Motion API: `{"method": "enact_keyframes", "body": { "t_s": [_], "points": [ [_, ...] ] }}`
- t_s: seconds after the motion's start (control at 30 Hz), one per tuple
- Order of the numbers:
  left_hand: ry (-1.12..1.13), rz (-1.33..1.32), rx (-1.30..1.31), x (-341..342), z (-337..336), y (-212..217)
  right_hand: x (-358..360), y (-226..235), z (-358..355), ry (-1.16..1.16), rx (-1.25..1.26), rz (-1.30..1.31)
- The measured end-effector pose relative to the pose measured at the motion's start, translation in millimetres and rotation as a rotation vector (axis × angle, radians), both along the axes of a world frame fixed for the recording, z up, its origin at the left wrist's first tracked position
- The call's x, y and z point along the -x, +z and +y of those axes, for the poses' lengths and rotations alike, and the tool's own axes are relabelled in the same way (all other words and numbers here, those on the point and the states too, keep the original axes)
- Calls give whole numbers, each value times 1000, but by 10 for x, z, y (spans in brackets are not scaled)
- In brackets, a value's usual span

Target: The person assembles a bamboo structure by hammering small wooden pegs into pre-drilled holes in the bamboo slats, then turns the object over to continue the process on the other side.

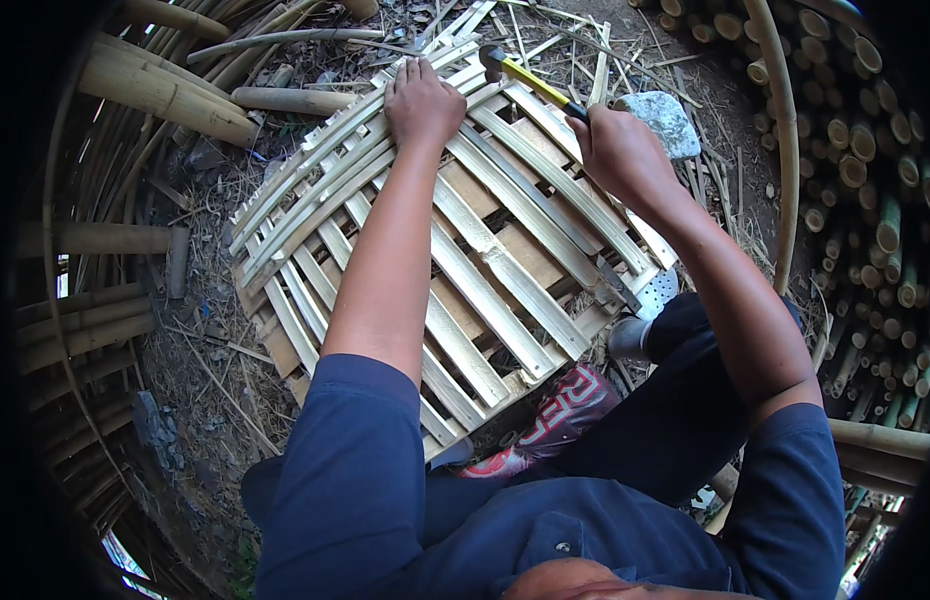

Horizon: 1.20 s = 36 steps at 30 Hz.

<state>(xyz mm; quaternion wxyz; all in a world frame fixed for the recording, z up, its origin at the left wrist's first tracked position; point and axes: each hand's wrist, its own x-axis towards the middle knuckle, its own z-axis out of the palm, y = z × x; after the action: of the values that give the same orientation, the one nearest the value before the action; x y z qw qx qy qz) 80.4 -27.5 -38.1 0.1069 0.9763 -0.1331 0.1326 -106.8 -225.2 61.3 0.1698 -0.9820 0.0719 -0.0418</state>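
A lattice panel of pale split-bamboo slats (pixel 490 255) lies in front of me, with long strips crossing over one another. My left hand (pixel 423 103) presses down at the panel's far edge, its fingers bent over a bamboo strip (pixel 330 175); whether a nail sits under the fingertips is hidden. In my right hand (pixel 625 150) is a hammer (pixel 533 82) with a yellow and black handle, gripped near its end. The hammer's dark head is just right of my left hand, over the panel's far edge.
A pale stone block (pixel 660 122) lies beyond the right hand. Cut bamboo poles (pixel 853 150) are stacked at the right, and thick bamboo (pixel 165 90) stands at the left. A printed red and dark sack (pixel 570 410) lies by my legs. Bamboo scraps litter the ground.
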Motion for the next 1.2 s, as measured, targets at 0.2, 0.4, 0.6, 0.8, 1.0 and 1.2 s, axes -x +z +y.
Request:
{"method": "enact_keyframes", "body": {
  "t_s": [0.2, 0.4, 0.6, 0.8, 1.0, 1.2],
  "points": [
    [6, -26, -29, 6, 47, -32, 25, 265, 109, 16, -42, -282],
    [-17, -4, -5, 4, 30, -37, 89, -110, 111, 46, -23, 29],
    [-16, -11, 3, -11, 37, -18, 44, 49, 145, -38, -60, 39],
    [-22, -13, 3, 18, 11, 6, 38, -92, 19, -63, -79, 9],
    [-20, -24, 7, -5, 25, -2, 52, -65, 25, -81, -86, -2],
    [-9, 0, -6, 9, 43, 15, 53, 76, 99, -68, -74, 45]
  ]
}}
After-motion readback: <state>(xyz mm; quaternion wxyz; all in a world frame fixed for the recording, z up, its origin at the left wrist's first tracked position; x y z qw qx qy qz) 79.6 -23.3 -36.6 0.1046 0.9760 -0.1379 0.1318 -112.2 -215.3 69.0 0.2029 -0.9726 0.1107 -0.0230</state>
